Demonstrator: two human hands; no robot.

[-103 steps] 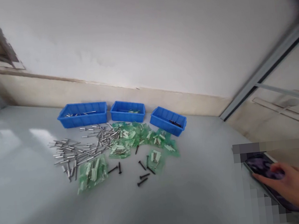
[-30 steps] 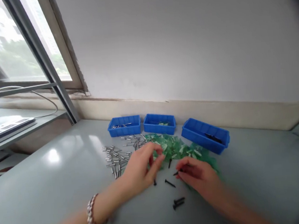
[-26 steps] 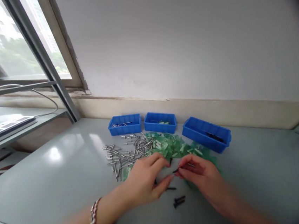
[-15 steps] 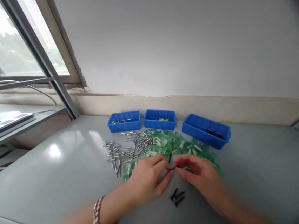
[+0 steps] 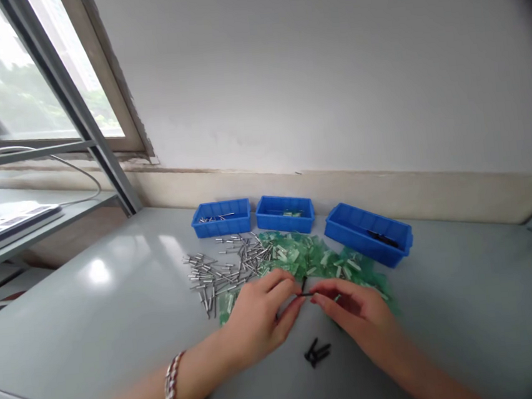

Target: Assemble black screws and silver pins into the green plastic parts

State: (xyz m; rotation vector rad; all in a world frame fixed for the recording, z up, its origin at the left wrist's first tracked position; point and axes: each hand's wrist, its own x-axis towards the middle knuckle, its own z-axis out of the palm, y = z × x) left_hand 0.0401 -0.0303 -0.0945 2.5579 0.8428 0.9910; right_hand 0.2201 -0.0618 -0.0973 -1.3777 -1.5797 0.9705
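My left hand (image 5: 259,319) and my right hand (image 5: 359,316) meet over the grey table (image 5: 92,304), each pinching an end of one black screw (image 5: 306,294). A few more black screws (image 5: 316,353) lie on the table just below the hands. Behind the hands spreads a heap of small green bags (image 5: 319,260) with white parts inside. Left of the bags lies a scatter of silver pins (image 5: 221,270). A beaded bracelet (image 5: 174,393) is on my left wrist.
Three blue bins stand in a row by the wall: the left bin (image 5: 221,217) with silver pins, the middle bin (image 5: 285,213) with green bags, the right bin (image 5: 368,233) with black screws. A power strip (image 5: 9,223) lies on a shelf under the window at left.
Earlier my right hand held a phone at the table's right edge. In the last second both hands drew together on one black screw, and loose screws were gathered into a small bunch.
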